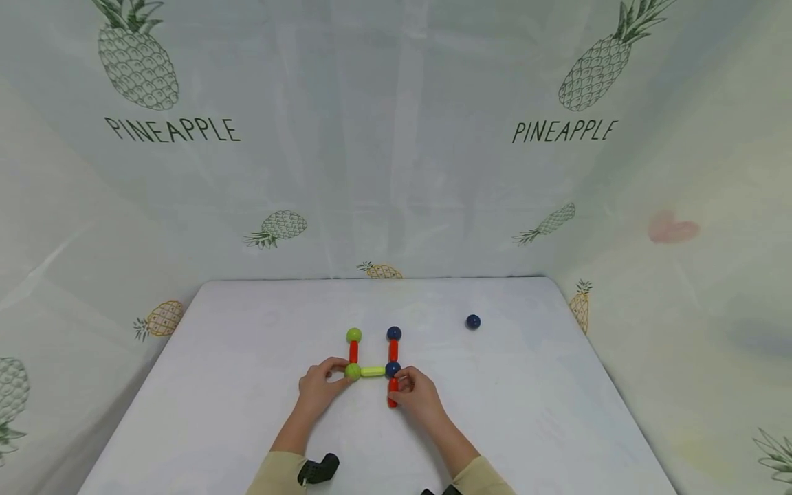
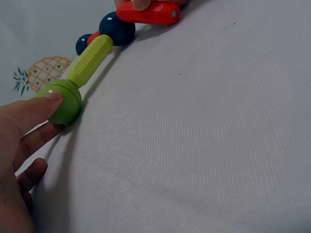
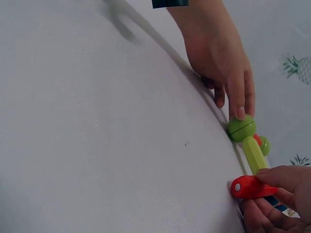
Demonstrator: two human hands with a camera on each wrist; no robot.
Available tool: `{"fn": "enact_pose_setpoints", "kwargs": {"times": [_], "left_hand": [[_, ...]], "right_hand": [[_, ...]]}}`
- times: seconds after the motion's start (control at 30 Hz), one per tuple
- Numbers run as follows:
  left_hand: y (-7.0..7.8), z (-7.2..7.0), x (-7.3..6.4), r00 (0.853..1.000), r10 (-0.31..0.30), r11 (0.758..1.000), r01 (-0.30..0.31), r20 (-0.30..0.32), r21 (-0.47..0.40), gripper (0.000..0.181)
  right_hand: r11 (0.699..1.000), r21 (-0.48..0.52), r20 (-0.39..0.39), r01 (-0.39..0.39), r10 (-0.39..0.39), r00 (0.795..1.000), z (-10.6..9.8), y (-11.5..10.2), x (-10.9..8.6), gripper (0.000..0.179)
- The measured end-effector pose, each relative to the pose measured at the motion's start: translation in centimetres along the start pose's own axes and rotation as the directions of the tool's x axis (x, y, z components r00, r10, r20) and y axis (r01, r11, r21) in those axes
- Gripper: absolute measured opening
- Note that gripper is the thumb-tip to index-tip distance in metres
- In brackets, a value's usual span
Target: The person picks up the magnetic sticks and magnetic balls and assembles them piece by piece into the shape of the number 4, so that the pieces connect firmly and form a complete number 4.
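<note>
On the white table lies an H-like shape of magnetic balls and rods. My left hand [image 1: 317, 390] pinches its near green ball [image 1: 353, 372] between thumb and fingers. A yellow-green rod [image 1: 373, 371] joins that ball to a blue ball [image 1: 392, 370]. My right hand [image 1: 424, 400] grips a red rod [image 2: 163, 13] whose far end meets this blue ball; its near end [image 3: 239, 187] is free, with a silvery disc showing. Beyond, two more red rods [image 1: 354, 352] [image 1: 393, 350] lead to another green ball [image 1: 354, 335] and another blue ball [image 1: 394, 333].
A loose blue ball [image 1: 473, 322] sits apart on the table [image 1: 526, 412], toward the back right. Behind the table hangs a pale curtain [image 1: 396, 172] printed with pineapples. Dark straps circle both wrists [image 1: 318, 469].
</note>
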State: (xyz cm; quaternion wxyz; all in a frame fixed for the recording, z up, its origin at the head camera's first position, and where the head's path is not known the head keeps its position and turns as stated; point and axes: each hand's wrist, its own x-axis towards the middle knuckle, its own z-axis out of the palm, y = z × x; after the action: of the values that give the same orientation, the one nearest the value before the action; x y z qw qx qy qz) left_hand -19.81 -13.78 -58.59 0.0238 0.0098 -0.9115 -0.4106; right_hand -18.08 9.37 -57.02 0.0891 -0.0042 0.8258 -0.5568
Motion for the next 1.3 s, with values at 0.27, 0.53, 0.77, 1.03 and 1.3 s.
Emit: {"fn": "enact_pose_setpoints", "kwargs": {"times": [0.27,0.53,0.77,1.03,1.3], "left_hand": [[0.55,0.09,0.34,0.998,-0.06,0.997,0.061,0.013,-0.049,0.033],[0.82,0.32,0.39,0.997,-0.081,0.995,0.081,0.0,-0.051,0.032],[0.69,0.45,0.32,0.997,-0.071,0.997,0.071,-0.009,-0.039,0.032],[0.78,0.43,0.2,0.998,-0.058,0.998,0.058,-0.014,-0.034,0.033],[0.48,0.46,0.16,0.999,-0.042,0.999,0.042,-0.013,-0.023,0.033]], "right_hand": [[0.999,-0.034,-0.023,-0.008,0.007,1.0,0.08,0.18,0.12,0.03],[0.997,-0.065,-0.041,-0.036,0.033,0.999,0.22,0.07,0.22,0.031],[0.996,-0.088,-0.052,-0.018,0.013,0.999,0.25,-0.06,0.27,0.03],[0.996,-0.095,-0.051,-0.001,-0.004,0.999,0.25,0.05,0.33,0.031],[0.996,-0.088,-0.05,-0.006,0.002,0.999,0.31,0.02,0.35,0.032]]}}
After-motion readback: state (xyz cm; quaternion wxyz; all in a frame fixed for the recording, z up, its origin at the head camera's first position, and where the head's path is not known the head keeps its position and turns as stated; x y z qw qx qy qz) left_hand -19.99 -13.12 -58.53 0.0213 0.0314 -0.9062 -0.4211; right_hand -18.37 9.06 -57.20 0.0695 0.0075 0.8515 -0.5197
